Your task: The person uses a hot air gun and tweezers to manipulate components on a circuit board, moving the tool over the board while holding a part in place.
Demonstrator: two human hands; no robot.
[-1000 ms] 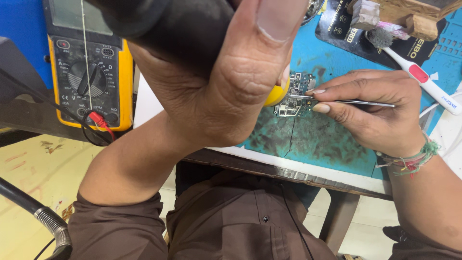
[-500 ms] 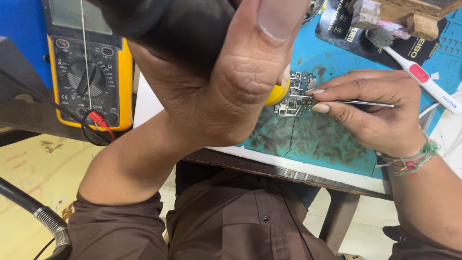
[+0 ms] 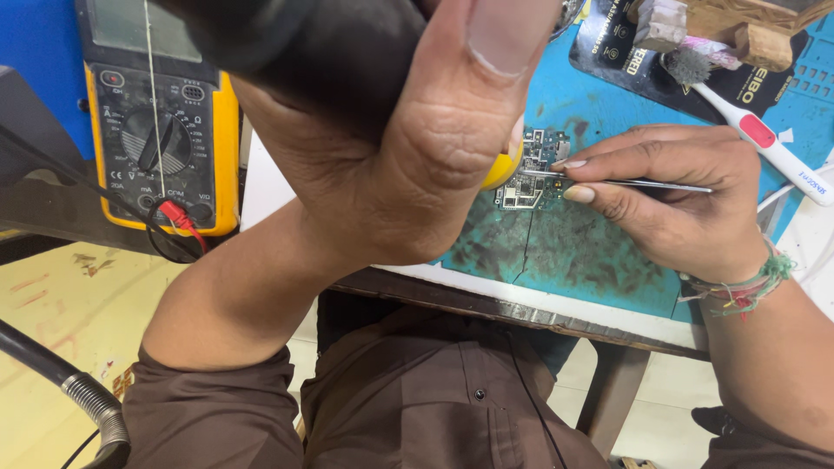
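Note:
My left hand (image 3: 391,148) fills the middle of the view, close to the camera, wrapped around a thick black tool handle (image 3: 304,52) with a yellow collar (image 3: 504,165) showing past my thumb. The tool's tip is hidden behind that hand. My right hand (image 3: 669,200) pinches thin metal tweezers (image 3: 634,183) whose points rest on a small circuit board (image 3: 532,169). The board lies on a stained blue-green work mat (image 3: 573,252).
A yellow multimeter (image 3: 156,122) with red and black leads stands at the left. A white toothbrush with a red grip (image 3: 764,139) and a wooden block (image 3: 730,26) lie at the back right. The table edge (image 3: 521,308) runs below the mat. A flexible hose (image 3: 69,382) is at bottom left.

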